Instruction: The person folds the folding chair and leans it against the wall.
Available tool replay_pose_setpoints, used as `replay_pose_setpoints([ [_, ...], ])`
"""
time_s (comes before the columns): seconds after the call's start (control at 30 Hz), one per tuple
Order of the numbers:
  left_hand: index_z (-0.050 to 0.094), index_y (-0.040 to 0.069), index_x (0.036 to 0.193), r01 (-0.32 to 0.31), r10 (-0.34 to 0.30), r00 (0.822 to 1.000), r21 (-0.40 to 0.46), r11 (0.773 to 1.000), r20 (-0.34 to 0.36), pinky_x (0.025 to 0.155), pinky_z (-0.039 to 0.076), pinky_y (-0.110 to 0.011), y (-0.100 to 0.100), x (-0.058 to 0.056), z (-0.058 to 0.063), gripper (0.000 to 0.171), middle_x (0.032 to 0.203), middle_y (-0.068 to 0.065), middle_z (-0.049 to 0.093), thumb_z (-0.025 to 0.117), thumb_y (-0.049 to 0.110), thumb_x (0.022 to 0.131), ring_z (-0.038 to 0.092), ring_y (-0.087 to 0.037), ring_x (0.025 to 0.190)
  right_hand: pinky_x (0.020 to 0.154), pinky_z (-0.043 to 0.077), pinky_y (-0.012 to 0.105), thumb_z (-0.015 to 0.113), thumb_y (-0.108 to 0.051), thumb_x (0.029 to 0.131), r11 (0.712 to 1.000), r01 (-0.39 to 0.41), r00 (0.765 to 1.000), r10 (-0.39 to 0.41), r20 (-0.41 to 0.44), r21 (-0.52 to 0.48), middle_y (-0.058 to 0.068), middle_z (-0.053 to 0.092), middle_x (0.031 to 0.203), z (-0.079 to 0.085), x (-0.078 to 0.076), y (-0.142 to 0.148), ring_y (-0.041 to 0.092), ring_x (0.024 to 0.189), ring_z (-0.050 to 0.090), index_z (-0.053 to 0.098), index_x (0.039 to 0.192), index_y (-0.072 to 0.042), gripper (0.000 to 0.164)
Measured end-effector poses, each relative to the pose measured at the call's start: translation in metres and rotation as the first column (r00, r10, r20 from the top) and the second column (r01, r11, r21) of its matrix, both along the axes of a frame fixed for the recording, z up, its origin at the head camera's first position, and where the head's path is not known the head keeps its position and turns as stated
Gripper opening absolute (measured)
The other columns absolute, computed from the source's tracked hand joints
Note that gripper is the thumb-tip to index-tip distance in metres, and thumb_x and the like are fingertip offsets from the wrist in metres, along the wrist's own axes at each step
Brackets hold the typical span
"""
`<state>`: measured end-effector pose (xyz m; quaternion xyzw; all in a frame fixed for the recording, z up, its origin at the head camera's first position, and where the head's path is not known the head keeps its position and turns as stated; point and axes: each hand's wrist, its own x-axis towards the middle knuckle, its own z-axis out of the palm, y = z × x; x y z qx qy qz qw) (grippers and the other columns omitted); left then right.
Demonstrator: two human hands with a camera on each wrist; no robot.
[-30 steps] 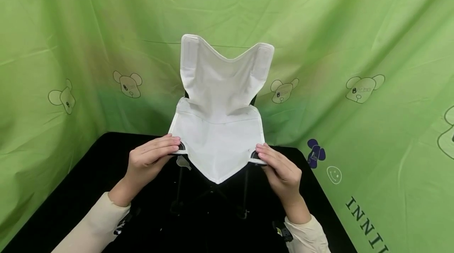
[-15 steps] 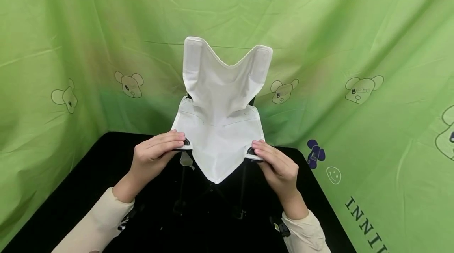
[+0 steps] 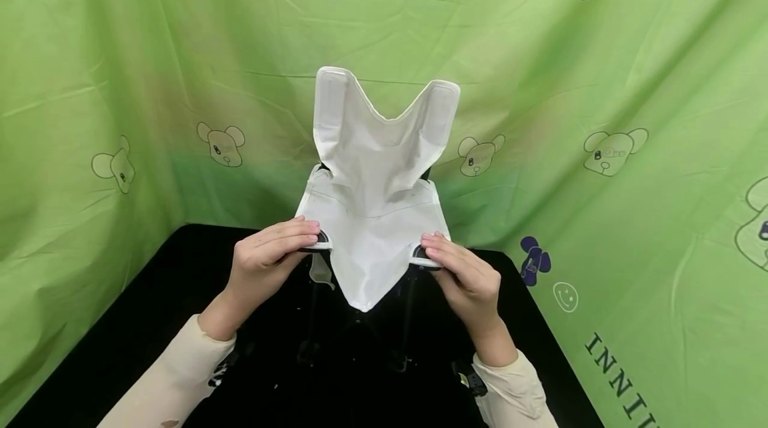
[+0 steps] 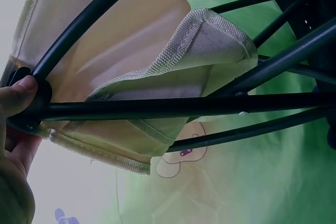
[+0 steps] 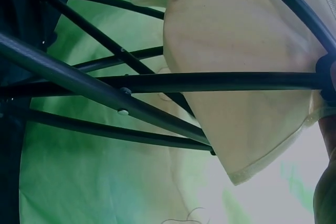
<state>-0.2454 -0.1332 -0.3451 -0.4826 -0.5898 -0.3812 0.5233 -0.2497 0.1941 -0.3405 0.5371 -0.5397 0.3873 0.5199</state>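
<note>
A small folding chair with a white fabric seat (image 3: 366,235) and a notched white backrest (image 3: 384,141) stands in the middle of the head view. My left hand (image 3: 270,258) grips the seat's front left corner, fingers on top and thumb beneath. On the front right corner, my right hand (image 3: 471,281) grips the same way. Dark corner pieces show just past the fingertips. The seat cloth sags to a point between the hands. From below, the left wrist view shows dark tubes (image 4: 131,108) meeting at the held corner; crossed tubes (image 5: 210,81) fill the right wrist view.
The chair stands on a black tabletop (image 3: 156,301), where its dark legs barely show. Green printed curtains (image 3: 600,68) enclose the back and both sides. A pale flap (image 3: 321,270) hangs below the left front corner.
Both hands have moved inward, bringing the seat's front corners closer together and slightly up. The seat cloth has folded more, and the backrest has narrowed and sunk a little.
</note>
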Motion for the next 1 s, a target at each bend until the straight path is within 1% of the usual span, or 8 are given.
replay_pose_setpoints([
  [0.2,0.078,-0.006,0.099,-0.008,0.008,1.0,0.009,1.0,0.002,0.099,0.058,-0.043,0.003,-0.001,0.002,0.013,0.1,-0.022,0.077,0.078,-0.006,0.086,0.075,-0.034,0.1,0.096,0.059,0.048,0.076,0.004,0.089,1.0,-0.008,1.0,0.008,0.004,0.001,0.033,0.073,0.1,0.004,-0.001,-0.005,0.04,0.098,0.074,0.073,0.094,0.017,0.015],
  [0.4,0.079,-0.003,0.101,-0.033,0.033,0.999,-0.005,0.999,0.015,0.099,0.058,-0.042,0.007,-0.002,0.006,0.015,0.104,-0.02,0.077,0.078,-0.004,0.087,0.075,-0.032,0.102,0.096,0.059,0.047,0.077,0.004,0.088,1.0,0.003,1.0,-0.003,0.01,0.003,0.032,0.073,0.1,0.009,-0.002,-0.007,0.04,0.098,0.075,0.074,0.095,0.017,0.015],
  [0.63,0.079,-0.002,0.103,-0.036,0.036,0.999,-0.016,0.999,0.021,0.1,0.058,-0.041,0.009,-0.004,0.011,0.016,0.105,-0.019,0.077,0.077,-0.004,0.087,0.075,-0.031,0.103,0.095,0.059,0.047,0.077,0.004,0.088,1.0,-0.002,1.0,0.002,0.014,0.003,0.032,0.073,0.1,0.012,-0.003,-0.008,0.039,0.098,0.075,0.074,0.095,0.016,0.014],
  [0.87,0.079,-0.002,0.103,-0.028,0.028,0.999,-0.017,0.999,0.03,0.1,0.058,-0.041,0.013,-0.004,0.016,0.025,0.104,-0.019,0.077,0.079,-0.012,0.08,0.075,-0.031,0.102,0.096,0.059,0.047,0.077,0.003,0.088,1.0,-0.007,1.0,0.007,0.028,0.018,0.031,0.074,0.101,0.014,-0.006,-0.01,0.04,0.1,0.074,0.074,0.096,0.015,0.015],
  [1.0,0.079,-0.002,0.102,-0.03,0.03,0.999,-0.024,0.999,0.031,0.1,0.057,-0.04,0.015,-0.003,0.018,0.027,0.104,-0.018,0.078,0.079,-0.013,0.077,0.075,-0.031,0.101,0.096,0.059,0.048,0.077,0.003,0.088,1.0,-0.016,0.999,0.015,0.032,0.022,0.031,0.074,0.101,0.015,-0.006,-0.011,0.04,0.1,0.074,0.074,0.096,0.015,0.015],
])
